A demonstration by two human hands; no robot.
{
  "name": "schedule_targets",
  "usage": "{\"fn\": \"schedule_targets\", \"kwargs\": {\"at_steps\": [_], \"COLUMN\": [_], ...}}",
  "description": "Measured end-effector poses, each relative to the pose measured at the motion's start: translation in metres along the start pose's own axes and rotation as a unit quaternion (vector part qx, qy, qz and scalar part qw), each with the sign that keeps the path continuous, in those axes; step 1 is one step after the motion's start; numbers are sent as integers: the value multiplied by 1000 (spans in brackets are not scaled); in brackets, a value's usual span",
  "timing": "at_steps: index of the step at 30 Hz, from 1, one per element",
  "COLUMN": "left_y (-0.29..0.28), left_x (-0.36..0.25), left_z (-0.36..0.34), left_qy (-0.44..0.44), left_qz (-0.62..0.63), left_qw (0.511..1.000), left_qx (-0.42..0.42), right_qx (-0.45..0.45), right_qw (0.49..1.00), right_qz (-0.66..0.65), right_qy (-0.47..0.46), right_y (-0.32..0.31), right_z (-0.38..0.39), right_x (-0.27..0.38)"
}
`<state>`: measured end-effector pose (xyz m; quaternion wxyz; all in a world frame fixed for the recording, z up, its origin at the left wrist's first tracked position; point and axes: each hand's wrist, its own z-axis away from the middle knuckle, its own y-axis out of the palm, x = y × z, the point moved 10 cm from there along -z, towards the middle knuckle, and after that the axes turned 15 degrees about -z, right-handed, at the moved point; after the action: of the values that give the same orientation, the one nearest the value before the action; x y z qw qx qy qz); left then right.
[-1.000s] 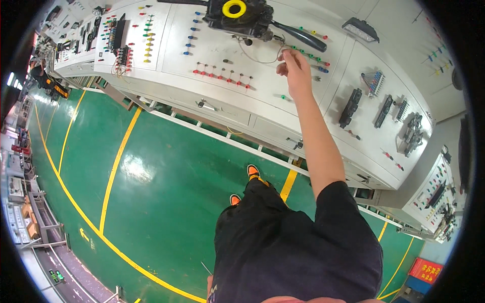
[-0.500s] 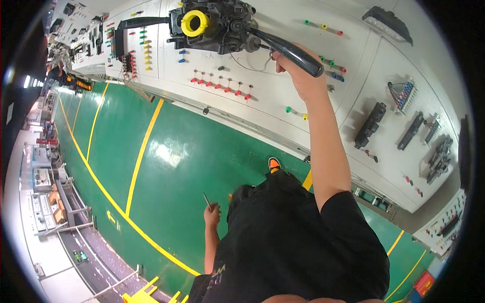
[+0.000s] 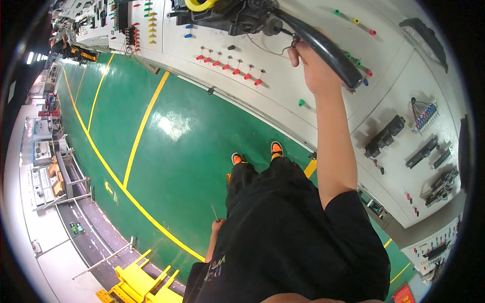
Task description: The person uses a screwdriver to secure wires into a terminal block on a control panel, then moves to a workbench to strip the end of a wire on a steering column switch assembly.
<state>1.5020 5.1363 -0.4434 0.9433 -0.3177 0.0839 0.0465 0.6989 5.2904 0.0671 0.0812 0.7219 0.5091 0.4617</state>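
My right hand [image 3: 319, 65] reaches up to a black steering-column switch assembly [image 3: 230, 19] mounted on the pale panel. A long, glossy black stalk lever [image 3: 323, 48] crosses in front of this hand and hides part of it. The fingers are curled at a small dark part beside the lever's base, near a thin loose wire [image 3: 268, 50]; what they grip is hard to make out. Low by my side, my left hand [image 3: 217, 226] is closed round a thin, rod-shaped tool [image 3: 214, 212] that points up. A yellow ring [image 3: 201, 4] shows on the assembly at the top edge.
Red sockets [image 3: 236, 71] stand in a row on the panel, below the assembly. Black connector blocks [image 3: 385, 136] are fixed farther right. Green floor [image 3: 177, 151] with yellow lines lies behind the panel's edge. Yellow chairs [image 3: 136, 278] stand at lower left.
The view has shifted, so the panel and assembly sit higher and both shoes show. My left hand has drawn closer to my body with the tool. My right hand stays by the lever.
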Motion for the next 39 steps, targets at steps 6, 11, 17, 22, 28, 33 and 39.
{"fn": "schedule_targets", "kwargs": {"at_steps": [6,11,17,22,28,33,39], "left_y": [-12,-40,-94,-120,-196,-211,-194], "left_x": [-39,-92,-116,-222,-588,-746,-785], "left_z": [-2,-8,-38,-58,183,355,370], "left_qy": [57,38,65,293,571,726,692], "left_qz": [37,135,102,-64,-10,85,164], "left_qw": [997,989,992,950,813,668,648], "left_qx": [-47,42,24,-91,-115,-142,-273], "right_qx": [-19,-161,-212,-147,-172,-144,-156], "right_qw": [996,982,946,899,860,860,863], "right_qz": [-82,93,242,411,477,488,481], "right_qy": [27,44,41,23,49,-46,-21], "right_y": [-6,-13,-11,15,-2,35,14], "right_z": [6,10,10,0,22,24,32], "right_x": [3,18,45,44,55,63,59]}}
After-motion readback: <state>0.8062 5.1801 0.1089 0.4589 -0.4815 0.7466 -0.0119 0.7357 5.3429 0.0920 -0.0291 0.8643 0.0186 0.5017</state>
